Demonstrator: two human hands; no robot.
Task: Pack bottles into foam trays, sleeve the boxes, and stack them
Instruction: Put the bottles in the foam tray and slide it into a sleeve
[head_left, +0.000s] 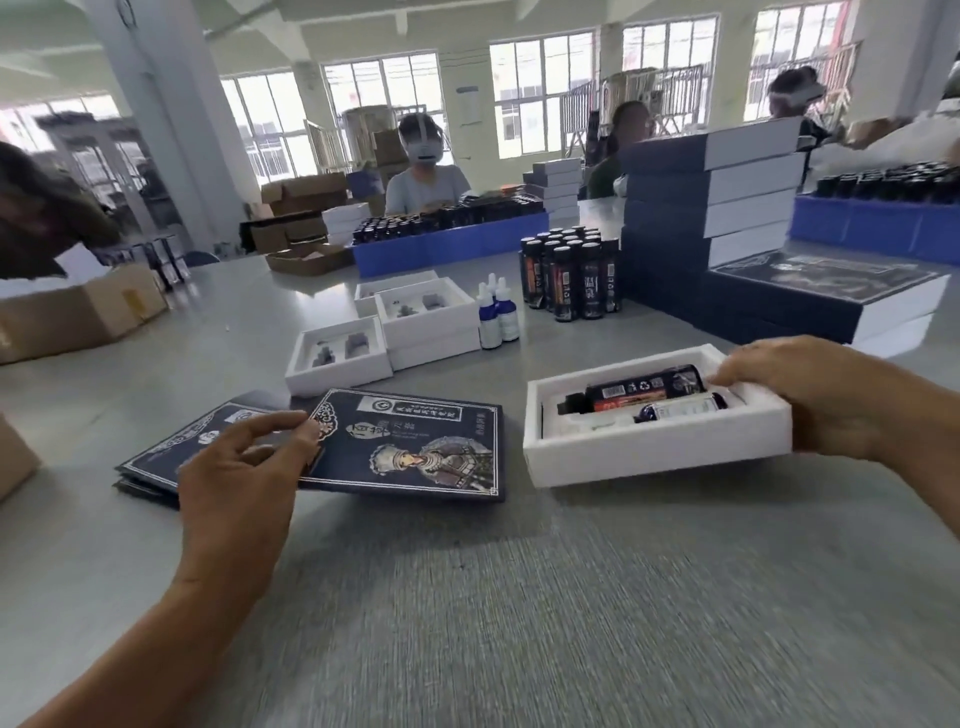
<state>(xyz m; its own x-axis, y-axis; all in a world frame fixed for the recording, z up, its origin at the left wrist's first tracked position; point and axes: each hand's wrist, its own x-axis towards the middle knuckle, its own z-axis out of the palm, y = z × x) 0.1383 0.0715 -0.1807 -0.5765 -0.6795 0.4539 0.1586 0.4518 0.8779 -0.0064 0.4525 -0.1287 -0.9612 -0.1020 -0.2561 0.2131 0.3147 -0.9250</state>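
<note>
Right hand (826, 395) grips white foam tray (655, 435), centre right on grey counter (519, 597), holding black barcoded bottle (641, 388) and small blue bottle (678, 410); left hand (244, 467) pinches flat navy printed sleeve (410, 441), Chinese lettering unreadable.

Daylight floods in from the tall grid-paned windows (540, 98) along the far wall, which are overexposed to near white. The room is bright and evenly lit, with only soft, faint shadows under objects on the grey textured tabletop (519, 597). A pale sheen lies on the far part of that surface. The nearest tabletop is streaked with motion blur. Wide-angle distortion bends the white square pillar (156, 104) and the frame's edges. Distant figures look soft.
</note>
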